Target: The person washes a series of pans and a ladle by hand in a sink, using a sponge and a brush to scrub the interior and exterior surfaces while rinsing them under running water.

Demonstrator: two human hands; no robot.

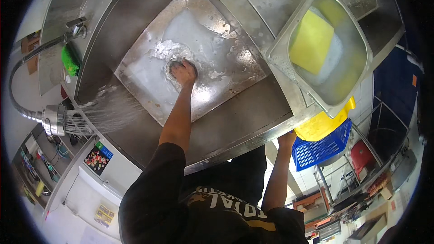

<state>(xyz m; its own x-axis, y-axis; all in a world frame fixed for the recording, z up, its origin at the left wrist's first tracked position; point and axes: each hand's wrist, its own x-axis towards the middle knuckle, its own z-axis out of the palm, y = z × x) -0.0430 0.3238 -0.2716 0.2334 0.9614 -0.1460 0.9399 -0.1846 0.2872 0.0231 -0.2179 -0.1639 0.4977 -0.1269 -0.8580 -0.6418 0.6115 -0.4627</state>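
Note:
My left hand (pixel 183 74) reaches down to the round drain (pixel 172 69) in the floor of a stainless steel sink (pixel 237 115). Its fingers are at the drain opening; whether they grip anything there cannot be told. Thin whitish, foamy water (pixel 186 27) covers part of the sink floor around it. My right hand (pixel 287 139) is at the sink's front edge, beside a yellow plastic item (pixel 318 128); its fingers are partly hidden and their hold is unclear. Water sprays from a metal shower head (pixel 56 120) on a flexible hose towards the sink's left side.
A steel pan (pixel 275 52) of cloudy, soapy water stands on the counter to the right, with a yellow sponge or cloth (pixel 312 42) in it. A green scrubber (pixel 70 60) lies by the tap (pixel 78 30). Below the counter is a blue plastic basket (pixel 320 150).

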